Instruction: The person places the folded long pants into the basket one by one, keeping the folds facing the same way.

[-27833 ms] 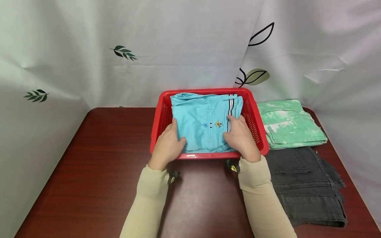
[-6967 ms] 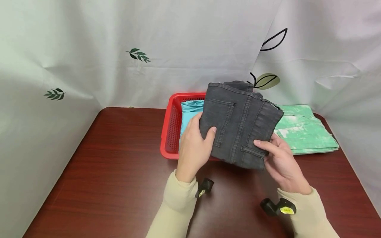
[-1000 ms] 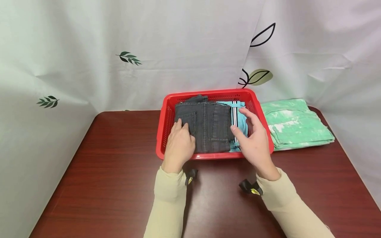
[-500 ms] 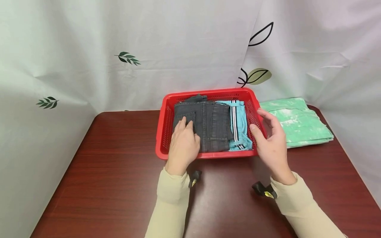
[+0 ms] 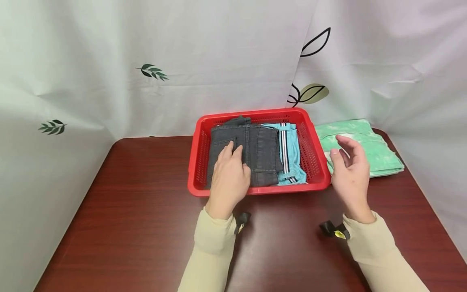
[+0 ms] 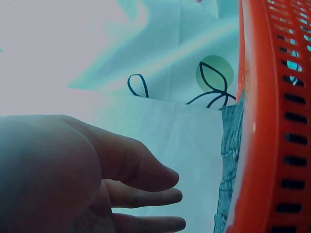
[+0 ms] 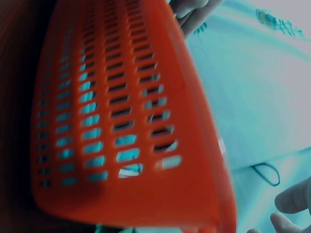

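In the head view, a red plastic basket (image 5: 314, 162) holds folded dark grey jeans (image 5: 264, 152) on its left side. Under and to the right of them show folded light blue trousers (image 5: 292, 150) with a black-and-white striped strip. My left hand (image 5: 229, 178) is over the front left of the basket, fingers relaxed; the left wrist view shows its fingers (image 6: 146, 196) above the rim, gripping nothing. To the right of the basket, my right hand (image 5: 352, 174) hovers with loosely bent fingers in front of a folded green-and-white garment (image 5: 383, 156) and holds nothing.
The basket stands on a dark red-brown table (image 5: 146, 202), towards the back edge. A pale curtain (image 5: 219, 56) with leaf prints hangs behind and at both sides. A small black device (image 5: 242, 221) is strapped at each wrist.
Over the last second, my right hand has left the blue trousers and moved right, past the rim, to the green garment. My left hand has shifted slightly right; the jeans stay in the basket.
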### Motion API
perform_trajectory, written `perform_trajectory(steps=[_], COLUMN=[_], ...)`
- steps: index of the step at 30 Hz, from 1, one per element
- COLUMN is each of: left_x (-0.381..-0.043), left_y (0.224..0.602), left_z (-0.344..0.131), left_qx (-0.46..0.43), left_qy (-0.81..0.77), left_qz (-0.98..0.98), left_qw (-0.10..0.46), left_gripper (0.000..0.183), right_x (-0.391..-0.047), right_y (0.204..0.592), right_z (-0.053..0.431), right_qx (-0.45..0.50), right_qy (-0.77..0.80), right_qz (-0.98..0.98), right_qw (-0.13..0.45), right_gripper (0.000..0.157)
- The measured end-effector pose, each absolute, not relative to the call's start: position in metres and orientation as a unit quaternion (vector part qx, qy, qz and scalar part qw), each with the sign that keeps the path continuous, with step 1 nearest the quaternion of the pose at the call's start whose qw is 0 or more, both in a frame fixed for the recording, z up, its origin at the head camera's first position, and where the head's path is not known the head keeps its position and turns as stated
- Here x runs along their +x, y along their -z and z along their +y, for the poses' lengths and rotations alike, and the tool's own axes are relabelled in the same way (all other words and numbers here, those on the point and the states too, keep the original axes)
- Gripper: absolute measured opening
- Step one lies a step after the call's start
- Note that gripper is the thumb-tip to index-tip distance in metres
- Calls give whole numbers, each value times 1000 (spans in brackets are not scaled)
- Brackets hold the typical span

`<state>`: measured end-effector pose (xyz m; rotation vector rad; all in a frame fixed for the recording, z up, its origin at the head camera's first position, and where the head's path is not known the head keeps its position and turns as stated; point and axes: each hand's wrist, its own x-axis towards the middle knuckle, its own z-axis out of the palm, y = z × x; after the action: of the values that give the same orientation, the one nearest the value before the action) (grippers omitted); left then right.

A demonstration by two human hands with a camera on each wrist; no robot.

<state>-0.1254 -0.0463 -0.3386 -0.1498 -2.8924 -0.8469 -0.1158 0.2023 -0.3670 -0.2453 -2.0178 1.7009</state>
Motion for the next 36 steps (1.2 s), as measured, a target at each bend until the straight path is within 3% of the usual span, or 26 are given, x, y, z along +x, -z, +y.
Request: perform_trajectory(steps=[5,9,18,27,36], left_x=[-125,-126,-127,-119,-110], left_y=[337,335,329,334,336], left_z=[-40,-33,-13,2,10], left_qx=[-56,-71,-113,-134,-152], left_qy=[276,263,235,235,237], left_qz=[-958,-961,-964,-962,-958], left_qw=[60,57,58,44,50], left_gripper=[51,51,51,55,49], right_x=[-124,-130,-148,-148,-140], right_y=[377,385,390,401,404], right_z=[213,227,251,259,269], right_qx=[-104,-100,6,4,34], right_qy=[-581,-512,-279,-202,-182], right_qz=[-774,-833,-955,-978,-981], right_qw=[228,183,100,-58,-59], right_gripper=[40,51,63,70,67])
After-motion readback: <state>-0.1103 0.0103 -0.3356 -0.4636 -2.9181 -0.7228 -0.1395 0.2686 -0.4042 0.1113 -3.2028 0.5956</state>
